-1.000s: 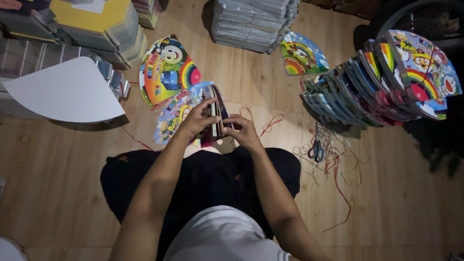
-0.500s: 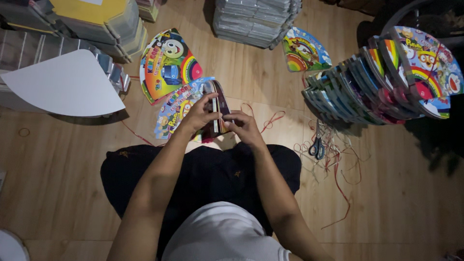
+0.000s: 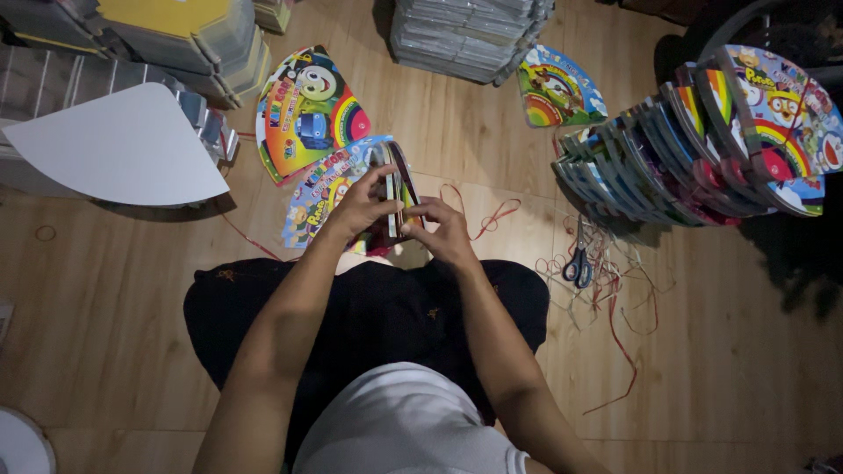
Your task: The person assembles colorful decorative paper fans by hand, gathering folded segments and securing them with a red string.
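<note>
Both hands are closed on a small stack of fan-shaped cards (image 3: 397, 197) held on edge just above the knees. The left hand (image 3: 362, 209) wraps over it from the left with the fingers curled across the top, and the right hand (image 3: 443, 233) pinches it from the right, so the grip is tight on both sides. The stack sits right in front of the person, over the wooden floor (image 3: 114, 298), and partly covers a colourful cartoon fan card (image 3: 320, 189) lying flat under it.

Just beyond that is another flat fan card with a rainbow and a blue bus (image 3: 307, 114). To the left there's a plain white fan-shaped sheet (image 3: 114, 149) resting on some clear plastic boxes (image 3: 206, 132). Further up is a wrapped pile of packs (image 3: 465, 35), with a lone green fan card (image 3: 555, 88) beside it.

Off to the right, a whole row of fan cards (image 3: 702, 140) stands leaning on each other. Near its base are blue-handled scissors (image 3: 578, 266) in a tangle of red string (image 3: 615, 298).
</note>
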